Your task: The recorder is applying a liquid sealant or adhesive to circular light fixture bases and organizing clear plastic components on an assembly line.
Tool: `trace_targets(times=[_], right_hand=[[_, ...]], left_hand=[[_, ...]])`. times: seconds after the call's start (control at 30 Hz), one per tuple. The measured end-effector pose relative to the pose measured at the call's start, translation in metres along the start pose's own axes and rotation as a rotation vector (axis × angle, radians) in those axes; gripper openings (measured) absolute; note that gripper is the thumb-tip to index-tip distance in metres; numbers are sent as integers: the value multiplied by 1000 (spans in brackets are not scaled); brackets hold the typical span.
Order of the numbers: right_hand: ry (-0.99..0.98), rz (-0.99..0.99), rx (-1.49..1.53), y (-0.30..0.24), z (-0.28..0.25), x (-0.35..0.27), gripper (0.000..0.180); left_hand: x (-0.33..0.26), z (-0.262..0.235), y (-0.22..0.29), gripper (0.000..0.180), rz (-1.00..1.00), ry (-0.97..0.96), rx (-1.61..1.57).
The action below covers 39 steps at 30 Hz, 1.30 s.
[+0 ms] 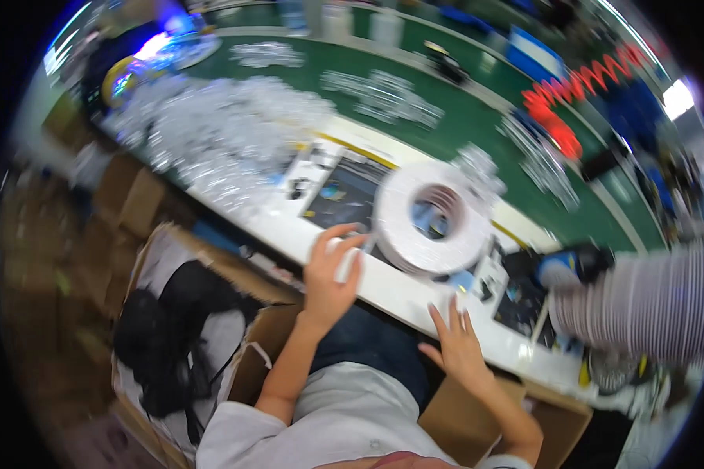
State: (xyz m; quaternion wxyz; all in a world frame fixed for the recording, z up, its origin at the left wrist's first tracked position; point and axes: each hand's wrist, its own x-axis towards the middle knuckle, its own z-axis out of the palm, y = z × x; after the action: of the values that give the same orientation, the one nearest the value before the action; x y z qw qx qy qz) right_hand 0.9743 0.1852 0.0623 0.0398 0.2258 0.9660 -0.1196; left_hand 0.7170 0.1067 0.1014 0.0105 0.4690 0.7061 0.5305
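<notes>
A thick white ring-shaped roll or stack (395,223) sits on the white front part of the workbench, with a round hole through its middle. My left hand (332,277) is at the bench edge, just left of the ring. Its fingers are curved and apart, with nothing seen between them. On the other side, my right hand (460,348) hovers over the front edge, nearer to me than the ring. Its fingers are spread, and it holds nothing. Motion blurs the picture somewhat, and what lies under the ring is mostly hidden.
Clear plastic-wrapped pieces (219,125) pile up at the left of the bench. At the right leans a tall stack of white discs (641,305). An open carton (262,344) with black items (164,336) stands at my left. A red coiled hose (559,129) hangs at the back right.
</notes>
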Motion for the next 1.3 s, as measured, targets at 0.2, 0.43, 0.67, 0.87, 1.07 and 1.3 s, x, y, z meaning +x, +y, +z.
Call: trace_targets(times=[0.2,0.43,0.67,0.87,1.07,1.3], right_hand=[[128,143,180,-6,-18,0,77],[193,213,324,-5,-40,-23,78],[-81,228,171,-16,-16,-24,80],[-6,764,514,7,-45,-12,74],[388,718,576,21,-57,-7,65],[194,730,459,14,-63,7,67]], left_hand=[[99,-27,41,25,265,401,-31],[284,-121,-31,24,290,798,519],[252,-316,-243,43,-560,473,929],[220,-334,-306,57,-811,467,822],[244,-297,-347,64,-612,198,889],[249,-304,-370,60,-438,157,805]])
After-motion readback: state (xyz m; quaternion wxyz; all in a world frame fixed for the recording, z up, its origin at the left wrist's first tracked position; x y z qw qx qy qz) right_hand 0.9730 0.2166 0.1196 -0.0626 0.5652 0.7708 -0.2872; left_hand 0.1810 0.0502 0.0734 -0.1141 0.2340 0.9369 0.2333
